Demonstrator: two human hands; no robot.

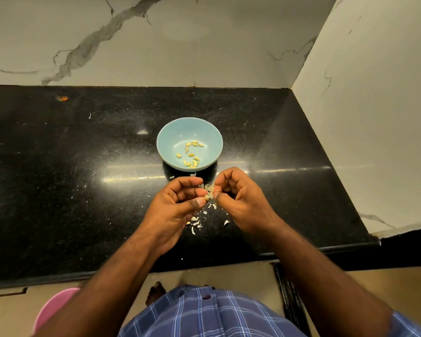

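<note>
left hand (178, 203) and right hand (241, 198) both pinching one garlic clove (208, 197), one blue bowl (165, 132) holding like eleven peeled cloves (191, 155)

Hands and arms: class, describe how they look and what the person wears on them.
Both the left hand and right hand are bare: no gloves, rings, watch or bracelet show. Forearms are uncovered; a blue checked short sleeve shows at the right elbow. Fingernails are short.
</note>
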